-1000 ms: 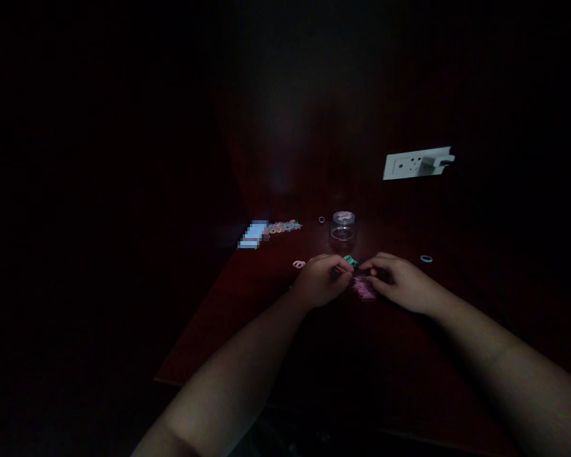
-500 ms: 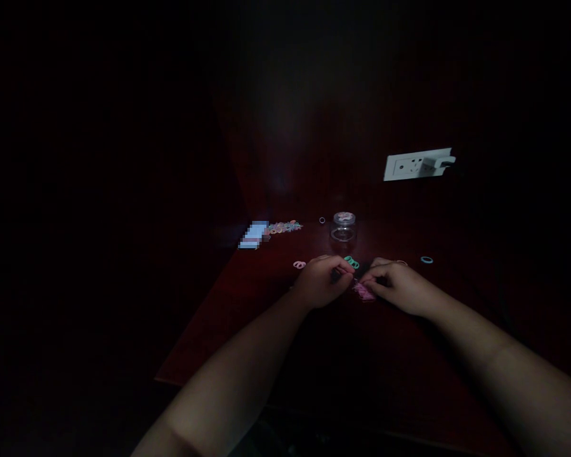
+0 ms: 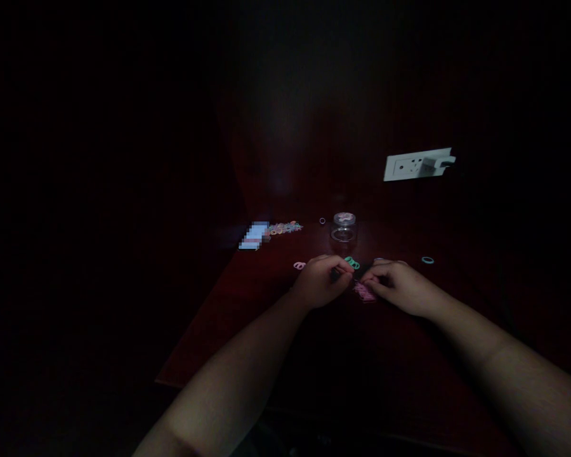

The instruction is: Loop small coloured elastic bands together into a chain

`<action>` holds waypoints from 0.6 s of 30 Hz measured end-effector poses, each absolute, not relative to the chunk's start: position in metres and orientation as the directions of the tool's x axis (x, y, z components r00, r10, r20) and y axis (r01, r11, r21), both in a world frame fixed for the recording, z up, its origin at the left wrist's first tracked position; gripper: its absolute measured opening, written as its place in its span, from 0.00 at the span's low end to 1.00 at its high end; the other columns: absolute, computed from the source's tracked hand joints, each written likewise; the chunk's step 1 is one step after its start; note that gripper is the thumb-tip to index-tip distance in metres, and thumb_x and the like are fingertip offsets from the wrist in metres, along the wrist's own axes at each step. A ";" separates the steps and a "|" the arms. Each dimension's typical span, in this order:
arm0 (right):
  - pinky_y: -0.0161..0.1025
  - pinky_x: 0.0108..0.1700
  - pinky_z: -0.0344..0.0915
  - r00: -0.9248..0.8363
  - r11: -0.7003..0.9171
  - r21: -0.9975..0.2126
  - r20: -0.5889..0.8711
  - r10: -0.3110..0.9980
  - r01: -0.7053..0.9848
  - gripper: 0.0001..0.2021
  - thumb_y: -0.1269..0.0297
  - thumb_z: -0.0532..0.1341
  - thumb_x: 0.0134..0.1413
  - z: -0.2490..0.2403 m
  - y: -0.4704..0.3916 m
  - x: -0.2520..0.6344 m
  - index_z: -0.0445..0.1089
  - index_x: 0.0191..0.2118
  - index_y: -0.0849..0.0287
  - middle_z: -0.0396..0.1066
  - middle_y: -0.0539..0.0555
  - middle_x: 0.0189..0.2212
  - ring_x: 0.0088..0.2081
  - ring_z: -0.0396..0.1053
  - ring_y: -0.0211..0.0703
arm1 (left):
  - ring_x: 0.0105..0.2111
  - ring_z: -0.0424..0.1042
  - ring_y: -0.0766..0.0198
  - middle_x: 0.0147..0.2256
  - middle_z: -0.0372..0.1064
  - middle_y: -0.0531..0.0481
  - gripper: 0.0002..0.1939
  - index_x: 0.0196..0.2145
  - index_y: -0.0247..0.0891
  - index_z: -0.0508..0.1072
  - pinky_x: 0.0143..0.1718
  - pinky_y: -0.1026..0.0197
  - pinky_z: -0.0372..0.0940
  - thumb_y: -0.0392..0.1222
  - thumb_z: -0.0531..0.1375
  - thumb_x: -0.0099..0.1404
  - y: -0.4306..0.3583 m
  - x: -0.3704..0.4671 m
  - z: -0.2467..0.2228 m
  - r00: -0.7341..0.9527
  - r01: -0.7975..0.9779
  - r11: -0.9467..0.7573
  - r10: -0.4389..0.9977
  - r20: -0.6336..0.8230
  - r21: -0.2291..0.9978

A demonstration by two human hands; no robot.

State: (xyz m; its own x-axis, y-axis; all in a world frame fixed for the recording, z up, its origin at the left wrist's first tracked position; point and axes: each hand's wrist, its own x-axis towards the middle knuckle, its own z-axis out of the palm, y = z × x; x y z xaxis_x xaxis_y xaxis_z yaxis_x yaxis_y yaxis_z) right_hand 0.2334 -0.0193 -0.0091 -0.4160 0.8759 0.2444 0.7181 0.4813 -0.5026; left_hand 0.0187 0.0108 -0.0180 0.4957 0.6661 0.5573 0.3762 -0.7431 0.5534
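Observation:
My left hand (image 3: 324, 281) is closed in a pinch, thumb against fingers; what lies between its fingertips is too small and dark to make out. Facing it, my right hand (image 3: 402, 285) pinches at the upper edge of a small pink, stringy bundle (image 3: 364, 291), which shows just below the fingertips of both hands. Right behind my left fingers lie green hair ties (image 3: 351, 262). Pale pink hair ties (image 3: 299, 265) are beside my left wrist. A clear lidded jar (image 3: 343, 232) stands upright beyond the hands.
On the dark red table (image 3: 228, 324), a pile of mixed-colour hair ties (image 3: 284, 228) lies beside a lit, pixelated phone-like screen (image 3: 254, 235). One dark ring (image 3: 322, 221) is left of the jar, a blue hair tie (image 3: 427, 260) right. A wall socket (image 3: 416, 164) holds a plug.
Both hands stay nearly in place, still pinching close together. The pink bundle has shifted very slightly down and to the right.

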 end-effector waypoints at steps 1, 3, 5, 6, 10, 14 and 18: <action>0.39 0.37 0.62 -0.412 0.480 -0.507 0.248 0.877 0.716 0.09 0.66 0.58 0.55 -0.009 -0.019 0.233 0.76 0.33 0.57 0.72 0.52 0.29 0.32 0.69 0.42 | 0.34 0.72 0.65 0.33 0.76 0.51 0.05 0.35 0.39 0.75 0.37 0.63 0.66 0.38 0.60 0.63 0.012 0.018 -0.018 0.487 0.375 -0.740 0.670 0.560 0.558; 0.38 0.36 0.62 -0.395 0.475 -0.514 0.265 0.880 0.714 0.09 0.65 0.57 0.56 -0.010 -0.019 0.233 0.75 0.31 0.57 0.71 0.51 0.28 0.31 0.68 0.41 | 0.33 0.72 0.66 0.33 0.76 0.51 0.05 0.36 0.38 0.76 0.36 0.64 0.66 0.38 0.60 0.63 0.014 0.016 -0.018 0.468 0.371 -0.730 0.681 0.563 0.575; 0.38 0.34 0.61 -0.370 0.462 -0.519 0.277 0.887 0.719 0.10 0.63 0.57 0.57 -0.011 -0.019 0.233 0.74 0.30 0.57 0.70 0.50 0.26 0.29 0.67 0.41 | 0.31 0.71 0.68 0.32 0.75 0.51 0.05 0.35 0.38 0.76 0.33 0.65 0.65 0.38 0.60 0.63 0.016 0.013 -0.017 0.444 0.378 -0.714 0.698 0.562 0.589; 0.37 0.33 0.61 -0.359 0.453 -0.523 0.277 0.891 0.722 0.10 0.62 0.57 0.57 -0.011 -0.019 0.233 0.73 0.29 0.57 0.69 0.50 0.25 0.28 0.66 0.40 | 0.29 0.70 0.69 0.30 0.74 0.52 0.05 0.35 0.37 0.76 0.32 0.66 0.64 0.38 0.60 0.62 0.017 0.011 -0.015 0.428 0.388 -0.705 0.708 0.561 0.594; 0.35 0.29 0.59 -0.322 0.415 -0.568 0.263 0.910 0.711 0.12 0.58 0.56 0.58 -0.013 -0.020 0.233 0.72 0.29 0.57 0.67 0.48 0.22 0.25 0.63 0.38 | 0.23 0.64 0.71 0.25 0.70 0.54 0.06 0.35 0.37 0.77 0.27 0.68 0.61 0.39 0.60 0.61 0.023 0.000 -0.008 0.325 0.431 -0.674 0.736 0.594 0.600; 0.34 0.27 0.57 -0.300 0.408 -0.589 0.277 0.913 0.698 0.14 0.57 0.56 0.59 -0.014 -0.020 0.234 0.70 0.28 0.57 0.65 0.48 0.20 0.23 0.62 0.37 | 0.23 0.64 0.71 0.25 0.68 0.54 0.08 0.36 0.37 0.76 0.28 0.68 0.62 0.42 0.59 0.62 0.044 -0.022 -0.007 0.170 0.450 -0.627 0.759 0.629 0.635; 0.34 0.26 0.57 -0.293 0.417 -0.601 0.298 0.909 0.682 0.14 0.56 0.55 0.59 -0.014 -0.019 0.235 0.70 0.28 0.57 0.65 0.48 0.20 0.23 0.62 0.37 | 0.26 0.68 0.69 0.28 0.71 0.52 0.10 0.38 0.36 0.74 0.31 0.68 0.65 0.43 0.57 0.64 0.078 -0.053 -0.024 -0.071 0.563 -0.383 0.861 0.504 0.732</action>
State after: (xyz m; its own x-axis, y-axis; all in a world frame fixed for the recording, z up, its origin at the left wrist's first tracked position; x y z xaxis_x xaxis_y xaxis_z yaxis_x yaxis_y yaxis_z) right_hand 0.2348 -0.0192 -0.0144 -0.2926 0.9085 0.2984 0.6818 0.4170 -0.6010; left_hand -0.0534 0.0778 -0.0239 -0.0707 0.8608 0.5039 0.5632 -0.3825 0.7324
